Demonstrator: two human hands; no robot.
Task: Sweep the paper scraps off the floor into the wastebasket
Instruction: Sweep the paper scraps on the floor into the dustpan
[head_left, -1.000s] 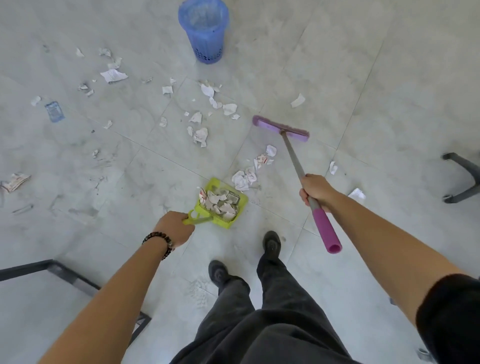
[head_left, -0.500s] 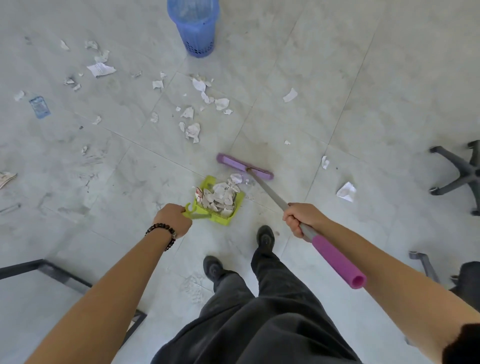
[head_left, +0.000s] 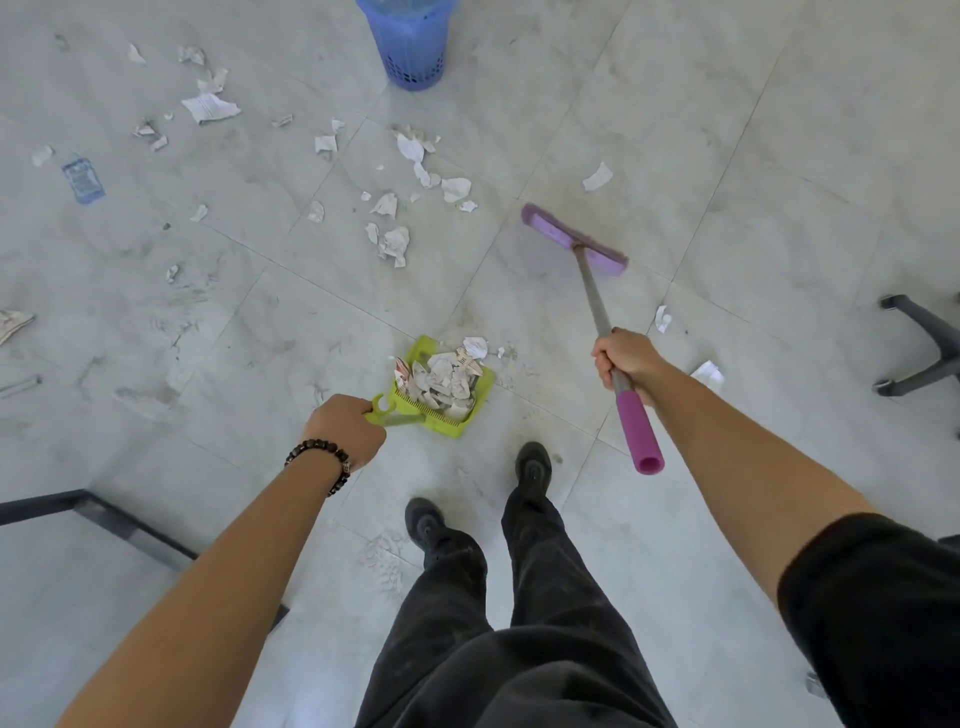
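My left hand (head_left: 345, 428) grips the handle of a lime-green dustpan (head_left: 480, 397) that rests on the floor, piled with paper scraps (head_left: 441, 379). My right hand (head_left: 623, 358) grips the grey shaft of a purple broom; its head (head_left: 574, 239) sits on the floor up and to the right of the dustpan. Several loose scraps (head_left: 395, 241) lie scattered beyond the pan, with two more (head_left: 662, 318) right of the broom shaft. The blue wastebasket (head_left: 410, 44) stands at the top, partly cut off by the frame edge.
A small blue-labelled item (head_left: 83, 179) lies at the far left among the litter. Black chair legs with castors (head_left: 919, 343) stand at the right edge, and a dark metal frame (head_left: 104, 519) crosses the lower left. My two shoes (head_left: 532, 465) stand just behind the dustpan.
The broom head swept a pile of scraps into the dustpan, then moved back out to the upper right. The dustpan now holds more paper. My left hand stayed on its handle.
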